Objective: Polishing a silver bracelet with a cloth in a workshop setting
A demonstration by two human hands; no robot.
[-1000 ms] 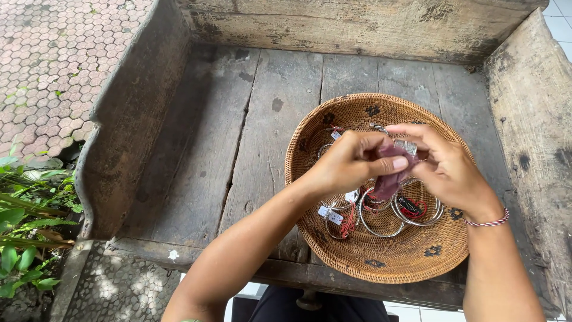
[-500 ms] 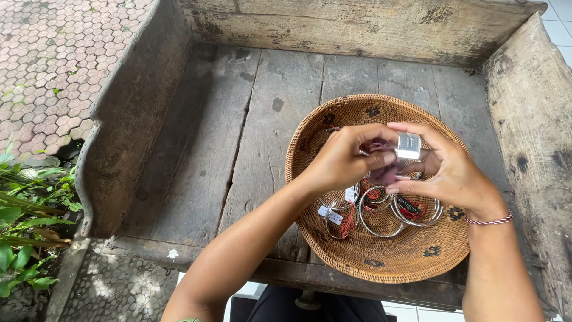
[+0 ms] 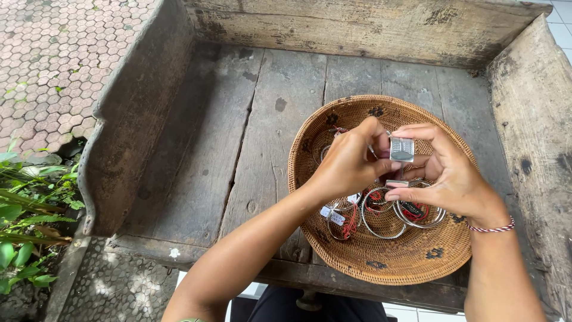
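Above the woven basket (image 3: pixel 381 262), both hands meet around a wide silver cuff bracelet (image 3: pixel 401 149). Left hand (image 3: pixel 348 164) is curled nearly closed, its fingertips pinching one side of the cuff, while right hand (image 3: pixel 453 179) grips the other side between thumb and bent fingers, palm turned inward. Both forearms reach forward over the wooden tray (image 3: pixel 250 149), with loose silver bangles (image 3: pixel 393 211) lying in the basket just beneath.

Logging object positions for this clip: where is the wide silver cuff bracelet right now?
In the head view, the silver cuff is right of centre, pinched between the left hand and right hand, above the woven basket of bangles.
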